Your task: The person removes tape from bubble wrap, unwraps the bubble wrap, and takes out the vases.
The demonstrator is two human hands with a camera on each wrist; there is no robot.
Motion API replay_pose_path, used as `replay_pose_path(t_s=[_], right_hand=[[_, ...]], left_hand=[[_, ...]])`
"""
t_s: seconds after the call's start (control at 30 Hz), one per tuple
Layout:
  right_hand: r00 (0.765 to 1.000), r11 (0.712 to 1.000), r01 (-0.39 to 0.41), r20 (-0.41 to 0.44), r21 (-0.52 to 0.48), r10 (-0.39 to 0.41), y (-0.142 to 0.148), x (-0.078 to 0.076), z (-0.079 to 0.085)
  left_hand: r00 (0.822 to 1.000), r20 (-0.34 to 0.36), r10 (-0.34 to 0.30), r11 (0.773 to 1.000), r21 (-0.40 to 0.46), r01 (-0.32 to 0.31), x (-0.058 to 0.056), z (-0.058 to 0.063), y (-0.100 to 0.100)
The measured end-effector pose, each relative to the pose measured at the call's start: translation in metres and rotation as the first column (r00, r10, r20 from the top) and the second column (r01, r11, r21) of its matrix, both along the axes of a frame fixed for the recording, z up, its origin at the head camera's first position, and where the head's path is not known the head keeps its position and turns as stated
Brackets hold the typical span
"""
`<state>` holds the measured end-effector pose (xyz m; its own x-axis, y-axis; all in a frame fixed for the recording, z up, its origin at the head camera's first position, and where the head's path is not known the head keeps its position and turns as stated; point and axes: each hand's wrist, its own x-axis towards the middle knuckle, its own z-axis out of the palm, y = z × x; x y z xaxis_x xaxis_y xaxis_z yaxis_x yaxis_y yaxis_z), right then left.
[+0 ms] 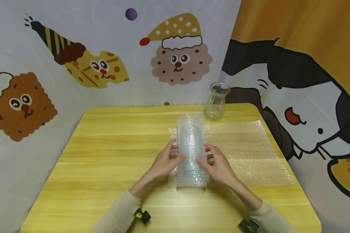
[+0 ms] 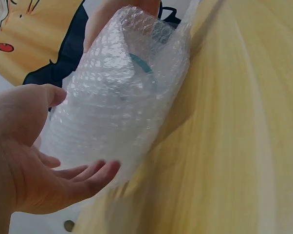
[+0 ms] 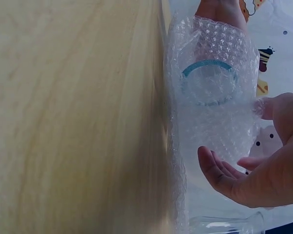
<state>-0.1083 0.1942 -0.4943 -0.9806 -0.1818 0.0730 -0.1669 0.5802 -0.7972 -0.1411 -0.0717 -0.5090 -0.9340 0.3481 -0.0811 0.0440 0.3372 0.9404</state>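
A bundle of bubble wrap (image 1: 191, 152) lies lengthwise on a flat bubble wrap sheet (image 1: 248, 152). Through its layers I make out a rounded clear shape with a teal ring (image 3: 210, 63) near one end; its exact kind is hard to tell. My left hand (image 1: 166, 160) holds the bundle's left side, its thumb on top and its fingers along the edge. On the opposite side my right hand (image 1: 220, 163) holds it likewise, thumb on the upper surface. The left wrist view shows the left fingers (image 2: 95, 180) loosely bent beside the wrap (image 2: 98, 117). Part of the sheet is hidden beneath the bundle.
A clear glass vase (image 1: 215, 102) with a flared rim stands at the back right, just behind the sheet. The wooden table (image 1: 113, 136) has rounded corners. Cartoon-printed cloth (image 1: 105, 32) hangs behind it and at both sides.
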Motion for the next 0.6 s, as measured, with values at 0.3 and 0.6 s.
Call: replay_pose_path(t_s=[0.3,0.6], right_hand=[[0.997,0.998,-0.054,-0.063,-0.035,0.051,0.002,-0.004,-0.002],[0.994,0.993,-0.094,-0.061,-0.068,0.090,0.002,-0.007,0.000]], left_hand=[[0.934,-0.357,-0.016,0.987,-0.158,-0.043,-0.005,0.016,0.009],[0.933,-0.356,-0.053,0.978,-0.209,-0.024,-0.008,0.018,0.013]])
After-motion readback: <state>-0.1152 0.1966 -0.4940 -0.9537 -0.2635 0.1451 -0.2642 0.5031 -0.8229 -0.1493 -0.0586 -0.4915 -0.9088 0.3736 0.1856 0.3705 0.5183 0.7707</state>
